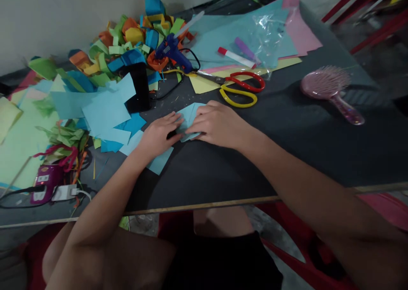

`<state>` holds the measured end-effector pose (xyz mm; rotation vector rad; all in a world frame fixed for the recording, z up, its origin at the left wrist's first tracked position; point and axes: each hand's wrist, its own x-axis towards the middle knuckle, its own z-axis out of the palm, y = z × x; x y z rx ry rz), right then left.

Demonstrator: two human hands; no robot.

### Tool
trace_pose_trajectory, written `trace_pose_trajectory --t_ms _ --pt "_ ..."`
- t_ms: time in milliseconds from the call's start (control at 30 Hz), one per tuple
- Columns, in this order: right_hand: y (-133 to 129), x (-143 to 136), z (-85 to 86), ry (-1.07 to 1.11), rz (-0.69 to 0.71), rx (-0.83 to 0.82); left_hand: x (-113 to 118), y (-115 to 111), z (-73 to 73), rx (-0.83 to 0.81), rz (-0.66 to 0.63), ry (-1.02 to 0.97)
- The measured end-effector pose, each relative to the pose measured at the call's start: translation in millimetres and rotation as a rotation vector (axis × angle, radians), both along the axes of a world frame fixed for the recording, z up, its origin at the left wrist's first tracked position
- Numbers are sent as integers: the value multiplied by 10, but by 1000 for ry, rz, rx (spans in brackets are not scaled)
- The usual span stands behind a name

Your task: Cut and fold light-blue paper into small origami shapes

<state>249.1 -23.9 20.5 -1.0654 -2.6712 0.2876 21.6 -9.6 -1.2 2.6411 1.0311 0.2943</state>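
A light-blue paper with crease lines (188, 115) lies on the dark table between my two hands. My right hand (218, 124) is closed over its right side, fingers bent and pressed onto it. My left hand (162, 133) grips the left edge, fingertips on top and the thumb lower down. Part of the paper is hidden under the fingers. Beneath and beside my left wrist are more light-blue paper pieces (161, 160). Scissors with one red and one yellow handle (239, 90) lie open just beyond my right hand.
Beyond my left hand stand a black object (140, 86), a blue glue gun (174, 54) and a heap of folded coloured paper (134, 35). A pink hairbrush (325, 84) lies right. A red-capped marker (237, 57) rests on paper sheets. A purple power strip (47, 181) is left.
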Motion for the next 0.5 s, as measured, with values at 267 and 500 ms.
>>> trace_pose_trajectory --t_ms 267,500 --pt "122 202 -22 193 161 -263 -63 21 84 -104 6 -43" --pt "62 106 -43 318 -95 -425 -79 49 103 -215 22 -104"
